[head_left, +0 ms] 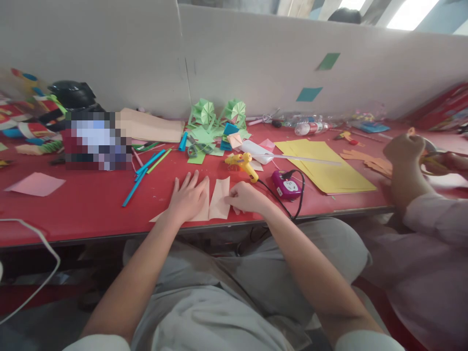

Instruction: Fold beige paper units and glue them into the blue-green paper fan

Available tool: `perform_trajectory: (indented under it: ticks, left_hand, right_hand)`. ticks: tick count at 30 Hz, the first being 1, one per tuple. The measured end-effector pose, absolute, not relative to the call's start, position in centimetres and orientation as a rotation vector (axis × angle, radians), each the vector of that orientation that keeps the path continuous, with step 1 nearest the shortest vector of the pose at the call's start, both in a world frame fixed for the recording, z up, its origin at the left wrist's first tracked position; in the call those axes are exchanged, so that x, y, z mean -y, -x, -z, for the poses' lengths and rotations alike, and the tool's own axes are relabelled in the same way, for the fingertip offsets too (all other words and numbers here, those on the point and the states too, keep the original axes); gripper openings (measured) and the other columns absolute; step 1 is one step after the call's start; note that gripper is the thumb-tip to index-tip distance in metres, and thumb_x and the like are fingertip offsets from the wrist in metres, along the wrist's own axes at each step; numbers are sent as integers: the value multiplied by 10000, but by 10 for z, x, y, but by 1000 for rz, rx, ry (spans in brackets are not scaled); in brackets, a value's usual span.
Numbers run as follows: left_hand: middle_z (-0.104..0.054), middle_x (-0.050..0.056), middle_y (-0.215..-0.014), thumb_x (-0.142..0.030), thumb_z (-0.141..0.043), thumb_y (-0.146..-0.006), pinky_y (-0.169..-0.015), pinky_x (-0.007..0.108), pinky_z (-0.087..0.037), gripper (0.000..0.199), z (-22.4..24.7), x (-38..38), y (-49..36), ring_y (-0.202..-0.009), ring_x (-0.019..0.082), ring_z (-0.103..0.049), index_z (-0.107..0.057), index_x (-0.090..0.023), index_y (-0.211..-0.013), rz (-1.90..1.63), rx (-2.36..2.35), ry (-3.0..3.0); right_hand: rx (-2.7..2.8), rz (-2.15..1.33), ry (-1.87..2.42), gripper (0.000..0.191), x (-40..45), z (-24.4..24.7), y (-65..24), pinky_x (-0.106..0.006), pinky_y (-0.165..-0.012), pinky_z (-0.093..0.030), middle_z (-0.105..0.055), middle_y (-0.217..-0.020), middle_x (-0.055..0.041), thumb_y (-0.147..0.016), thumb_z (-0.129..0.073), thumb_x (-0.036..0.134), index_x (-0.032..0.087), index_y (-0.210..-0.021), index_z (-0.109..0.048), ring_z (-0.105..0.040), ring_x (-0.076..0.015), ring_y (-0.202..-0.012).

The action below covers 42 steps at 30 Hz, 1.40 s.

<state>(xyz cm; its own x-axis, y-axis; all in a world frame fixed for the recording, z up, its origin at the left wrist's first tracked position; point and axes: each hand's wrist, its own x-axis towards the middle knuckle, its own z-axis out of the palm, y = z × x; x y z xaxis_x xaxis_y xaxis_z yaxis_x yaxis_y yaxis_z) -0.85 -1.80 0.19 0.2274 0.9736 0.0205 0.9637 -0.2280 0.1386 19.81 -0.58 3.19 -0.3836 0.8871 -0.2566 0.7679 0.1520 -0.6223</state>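
Observation:
A creased sheet of peach paper [218,200] lies at the near edge of the red table, with a fold line running through it. My left hand [188,197] rests flat on its left part, fingers stretched out and slightly spread. At the paper's right edge my right hand [245,196] has its fingers curled together, pinching that edge. Just beyond the paper is a yellow hot glue gun [241,163], its black cord leading to a purple power socket [287,186] right of my right hand.
Blue paper sticks [142,176] and a pink sheet [35,184] lie to the left. Green folded-paper models [203,112] stand behind. Yellow sheets [327,165] and orange paper cut-outs [369,161] are on the right, where a co-worker's hand [405,151] is raised over the table.

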Motion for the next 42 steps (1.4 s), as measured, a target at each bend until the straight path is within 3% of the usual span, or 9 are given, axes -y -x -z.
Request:
perform_trajectory:
  ticks: [7, 13, 20, 23, 28, 34, 38, 42]
  left_hand:
    - [-223, 135, -1672, -351, -234, -1033, -1208, 657, -171, 561, 0, 17, 8, -1543, 363, -199, -382, -225, -1559, -197, -1906, -2379]
    - [-247, 128, -1667, -349, -259, -1030, -1207, 659, -176, 547, 3, 18, 8, -1536, 367, -226, -404, -252, -1548, -218, -1935, -2377]
    - [-291, 139, -1651, -327, -277, -1016, -1213, 637, -199, 550, 4, 19, 8, -1527, 349, -265, -423, -205, -1532, -288, -1945, -2395]
    - [-347, 164, -1622, -286, -337, -983, -1227, 598, -218, 505, 1, 20, 8, -1505, 331, -320, -536, -126, -1419, -346, -1970, -2390]
    - [-469, 120, -1552, -279, -448, -941, -1225, 555, -260, 360, -2, 21, 11, -1451, 299, -403, -642, -175, -1226, -506, -1951, -2344]
    - [-596, 125, -1367, -249, -544, -882, -1091, 458, -439, 324, 0, 17, 15, -1303, 305, -530, -637, -180, -1185, -531, -1926, -2304]
    - [-585, 152, -1334, -315, -529, -924, -1045, 486, -452, 336, 0, 18, 14, -1271, 345, -521, -617, -173, -1216, -512, -1988, -2265]
    - [-592, 112, -1307, -347, -560, -920, -1014, 486, -455, 235, 0, 19, 14, -1198, 327, -545, -643, -215, -1095, -557, -1988, -2212]
  right_hand:
    - [2153, -1241, 1534, 498, 13, -38, -201, -208, -464, -407, -647, -489, -22, -890, -612, 502, 170, -520, -600, -522, -84, -406]
    - [2205, -1408, 1515, 363, 15, -39, -204, -193, -451, -398, -666, -505, -11, -867, -623, 266, 167, -518, -599, -518, -72, -397]
    - [2214, -1544, 1427, 318, 13, -44, -215, -201, -463, -413, -647, -507, 0, -812, -667, 248, 179, -525, -550, -541, -90, -431]
    - [2109, -1577, 1284, 220, 10, -44, -216, -201, -495, -432, -621, -520, 34, -803, -687, 252, 180, -635, -564, -557, -92, -460]
    - [1867, -1599, 1196, 159, 1, -38, -209, -190, -484, -429, -632, -568, 23, -885, -603, 260, 172, -765, -545, -563, -86, -481]
    - [1775, -1502, 1123, 133, -21, -43, -185, -172, -478, -363, -547, -545, 55, -888, -568, 173, 162, -755, -562, -495, -63, -483]
    - [1840, -1418, 1140, 142, -50, -61, -164, -178, -471, -350, -509, -534, 60, -901, -554, 124, 165, -765, -569, -476, -70, -481]
    - [1729, -1189, 1182, 177, -98, -78, -132, -176, -511, -393, -536, -597, 34, -909, -525, 80, 156, -752, -554, -496, -69, -512]
